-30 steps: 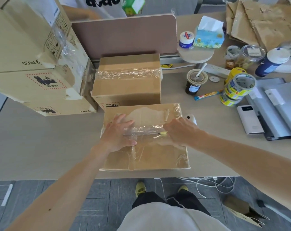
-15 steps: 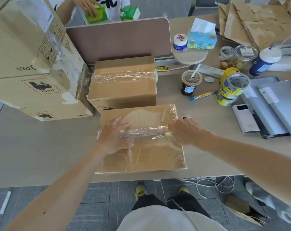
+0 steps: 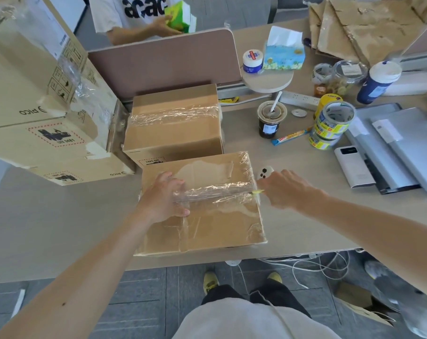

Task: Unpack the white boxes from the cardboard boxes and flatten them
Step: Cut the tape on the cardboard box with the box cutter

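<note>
Left hand (image 3: 163,199) steadies, right hand (image 3: 288,189) set to cut the taped seam.
Left hand lies flat with relaxed fingers on the lid of the cardboard box (image 3: 207,231), apparently to stop it sliding on the tabletop (image 3: 48,228). Clear tape (image 3: 219,189) runs along the seam to the box's right edge, where the right hand grips a small yellow-green cutter (image 3: 257,191) — tip at the tape end. White boxes are not visible — presumably inside the sealed box.

The large cardboard box (image 3: 16,94) at left bears "PICO" and "UN 3481". The shirt (image 3: 109,11) opposite reads "acac".
</note>
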